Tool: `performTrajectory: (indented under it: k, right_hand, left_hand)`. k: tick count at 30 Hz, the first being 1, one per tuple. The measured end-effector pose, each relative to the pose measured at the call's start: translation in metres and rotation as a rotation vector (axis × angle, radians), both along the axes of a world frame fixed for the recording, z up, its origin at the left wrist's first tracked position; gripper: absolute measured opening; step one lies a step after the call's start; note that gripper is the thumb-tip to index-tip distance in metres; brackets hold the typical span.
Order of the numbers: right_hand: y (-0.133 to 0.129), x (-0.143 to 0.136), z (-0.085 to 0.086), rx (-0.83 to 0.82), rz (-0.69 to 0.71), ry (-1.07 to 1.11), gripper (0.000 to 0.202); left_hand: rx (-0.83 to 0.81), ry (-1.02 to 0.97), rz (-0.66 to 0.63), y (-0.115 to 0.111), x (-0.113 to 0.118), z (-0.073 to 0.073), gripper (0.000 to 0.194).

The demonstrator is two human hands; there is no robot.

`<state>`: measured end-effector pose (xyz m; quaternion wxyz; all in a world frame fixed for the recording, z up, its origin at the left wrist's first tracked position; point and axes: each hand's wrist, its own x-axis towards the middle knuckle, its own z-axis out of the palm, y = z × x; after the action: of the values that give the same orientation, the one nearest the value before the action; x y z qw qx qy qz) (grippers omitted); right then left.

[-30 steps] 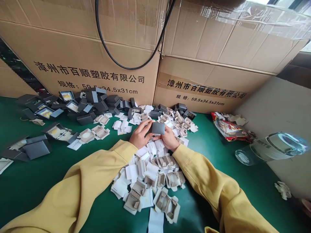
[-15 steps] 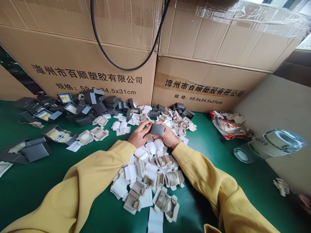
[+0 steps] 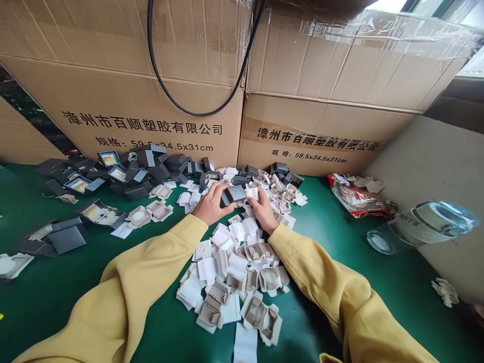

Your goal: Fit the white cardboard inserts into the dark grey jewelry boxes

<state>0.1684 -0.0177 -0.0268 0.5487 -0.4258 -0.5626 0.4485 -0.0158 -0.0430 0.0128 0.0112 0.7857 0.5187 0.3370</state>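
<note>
Evidently, a small dark box (image 3: 236, 193) in your left hand (image 3: 209, 207) and a white piece (image 3: 252, 193) in your right

From the left, the green tabletop (image 3: 45, 292) in front of you bears a pale insert (image 3: 14, 264), then an opened dark case (image 3: 70, 236). Beyond these, a heap of dark cases (image 3: 139, 189) spreads along the far edge, where tall cardboard cartons (image 3: 159, 101) stand. Two flattened inserts (image 3: 149, 214) lie on your side of the heap.

Next comes your left hand, its fingers closed round the left end of the small dark box, which you hold tilted above the scattered pieces, nearer the far edge than the near one. At the box's right end is the white piece; whether part of it is inside, you cannot tell from here. Your right hand (image 3: 265, 212) has it pinched, thumb and fingers brought together.

Below your hands, a pile of white and grey inserts (image 3: 236, 267) runs toward the near edge. Farther right, you have a red packet (image 3: 353, 196) close to the far right corner, then a clear bottle (image 3: 419, 227) and a crumpled tissue (image 3: 445, 292), both near the right edge.
</note>
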Motion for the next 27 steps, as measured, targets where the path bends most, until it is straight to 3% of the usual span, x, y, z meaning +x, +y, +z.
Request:
performTrajectory:
  k: [4,8,11,17,21,27]
  right_hand:
    - [-0.002,0.000,0.001,0.150,-0.087,-0.111,0.041]
    - [0.000,0.001,-0.002,0.110,-0.063,-0.161,0.039]
    - [0.001,0.001,-0.005,0.071,-0.055,-0.157,0.038]
    - [0.004,0.002,-0.010,0.091,-0.056,-0.192,0.033]
    - [0.005,0.002,-0.012,0.095,-0.035,-0.205,0.032]
    - [0.004,0.003,-0.011,0.102,-0.035,-0.257,0.031]
  left_hand:
    - [-0.216,0.193,0.039,0.001,-0.011,0.023,0.053]
    - [-0.126,0.206,-0.026,0.002,-0.023,0.044,0.051]
    - [-0.074,0.262,0.070,0.003,-0.034,0.059,0.050]
    - [-0.155,0.220,0.316,0.004,-0.069,0.083,0.052]
    - [-0.257,0.132,0.495,0.010,-0.099,0.086,0.059]
    - [-0.321,0.196,0.626,0.020,-0.128,0.072,0.057]
